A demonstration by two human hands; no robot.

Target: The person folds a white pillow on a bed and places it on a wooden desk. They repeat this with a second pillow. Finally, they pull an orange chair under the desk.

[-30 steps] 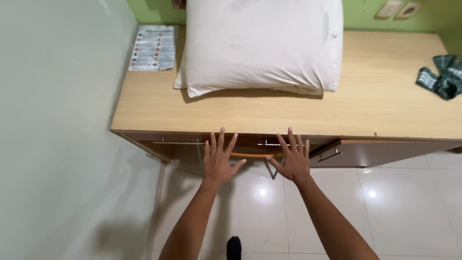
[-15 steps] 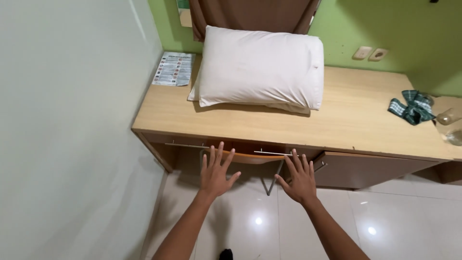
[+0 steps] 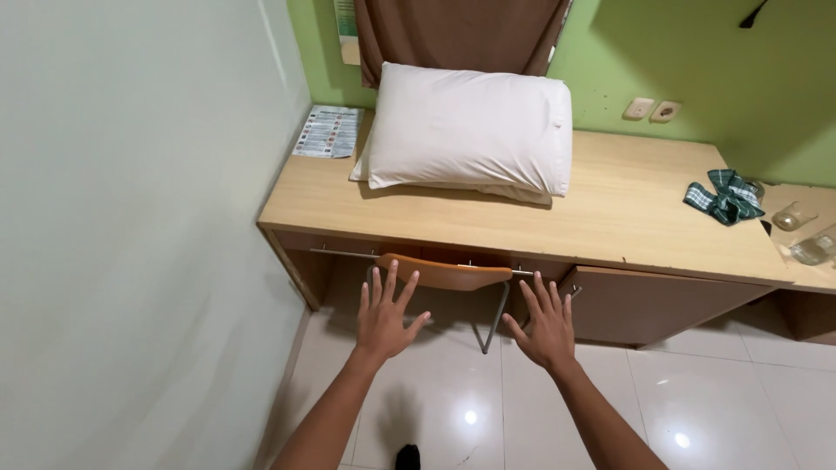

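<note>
**Two open hands hovering before a tucked-in chair**

The person is standing at the long pale wooden bench [image 3: 610, 218] that is running along the green wall, and both arms are reaching forward and down. The left hand [image 3: 386, 315] is spreading its fingers [image 3: 390, 277] wide, palm down, just in front of the curved orange-brown wooden chair back [image 3: 448, 274]; the fingertips are lying at its near edge, though I cannot tell whether they are touching it. The right hand [image 3: 547, 326] is splaying in the same way, just right of the chair back and in front of the brown cabinet door [image 3: 649, 305] under the bench. Neither hand is gripping anything; both are flat and empty.

The chair is sitting pushed in beneath the bench, its thin metal leg [image 3: 495, 315] slanting down to the glossy white tiled floor [image 3: 731, 392], probably so that it stays out of the narrow walkway.

On the bench a plump white pillow [image 3: 470, 130] is resting against the brown curtain [image 3: 461, 35], likely set there out of the way. A printed laminated sheet [image 3: 329, 132] is lying flat in the far left corner. Well off to the right, a crumpled green checked cloth [image 3: 721, 198] is sitting near two clear drinking glasses [image 3: 805, 233].
</note>
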